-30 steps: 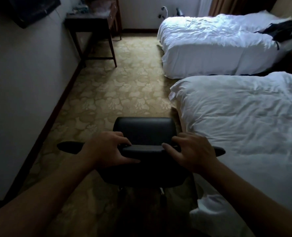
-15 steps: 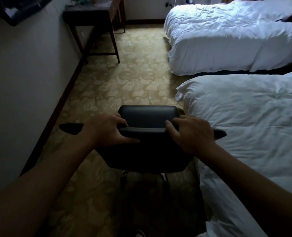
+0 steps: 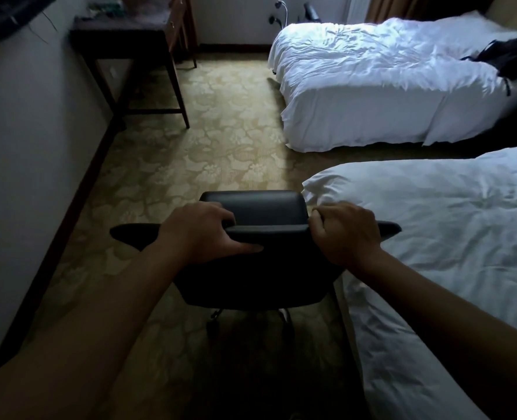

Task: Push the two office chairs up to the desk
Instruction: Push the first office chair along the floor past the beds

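Chair (image 3: 252, 207) sits in the aisle between the wall on the left and the near bed (image 3: 433, 237) on the right, well apart from the desk (image 3: 123, 37) at the far left corner. Only one chair is in view; the second cannot be seen. Left hand (image 3: 199, 233) grips the top edge of the backrest, fingers curled over the front, thumb flat along the back. Right hand (image 3: 346, 233) holds the right end of the same edge, fingers curled tight round it. Armrests stick out to both sides, below the hands.

Handling, as a guess: padded, leather-like, rigid frame on a caster base, so it should roll rather than need lifting. Carpet (image 3: 220, 147) is patterned and looks like it would drag the wheels a bit, so a steady push is needed. Top of the backrest is the sensible hold; it is high up, so pushing there may tip or swivel the seat, and two hands spread apart help steer.

In the way: the right armrest is just beside the near bed's duvet and could snag it. Far bed (image 3: 372, 86) narrows the path further on. A dark bag (image 3: 511, 56) lies on it. Desk legs leave a gap underneath for the seat.
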Tool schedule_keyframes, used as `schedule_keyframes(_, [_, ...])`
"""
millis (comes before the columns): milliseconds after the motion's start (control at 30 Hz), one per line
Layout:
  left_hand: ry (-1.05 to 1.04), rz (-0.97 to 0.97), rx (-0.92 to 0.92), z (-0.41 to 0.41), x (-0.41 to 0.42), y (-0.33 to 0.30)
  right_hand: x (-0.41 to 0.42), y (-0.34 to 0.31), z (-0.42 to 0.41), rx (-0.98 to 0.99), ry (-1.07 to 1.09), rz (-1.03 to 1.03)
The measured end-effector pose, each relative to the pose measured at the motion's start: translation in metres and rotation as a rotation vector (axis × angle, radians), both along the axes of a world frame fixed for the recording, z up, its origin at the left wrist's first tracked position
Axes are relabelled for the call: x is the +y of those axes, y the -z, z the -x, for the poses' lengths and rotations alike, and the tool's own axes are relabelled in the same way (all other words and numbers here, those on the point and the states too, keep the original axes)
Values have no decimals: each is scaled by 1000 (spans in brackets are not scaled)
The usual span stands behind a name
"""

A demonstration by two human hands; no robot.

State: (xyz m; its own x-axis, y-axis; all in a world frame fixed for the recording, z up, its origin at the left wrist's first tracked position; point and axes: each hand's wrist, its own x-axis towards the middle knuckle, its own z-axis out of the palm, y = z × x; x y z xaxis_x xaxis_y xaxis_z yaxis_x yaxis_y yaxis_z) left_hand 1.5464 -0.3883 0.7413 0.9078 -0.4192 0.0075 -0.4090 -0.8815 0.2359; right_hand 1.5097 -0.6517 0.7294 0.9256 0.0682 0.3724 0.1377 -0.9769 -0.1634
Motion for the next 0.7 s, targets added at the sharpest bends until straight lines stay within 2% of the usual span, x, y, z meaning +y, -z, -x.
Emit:
schedule_keyframes(300, [-51,-12,22,-150,-19,5,-20,6,-153,-24,-15,-54])
schedule_keyframes(567, [-78,-26,45,-286,-30,-1,-28,0,-292,67,-39,-6])
schedule_keyframes(700, [-64,-24,31,-358,-34,-1,-31,-1,-363,38,-30,-5])
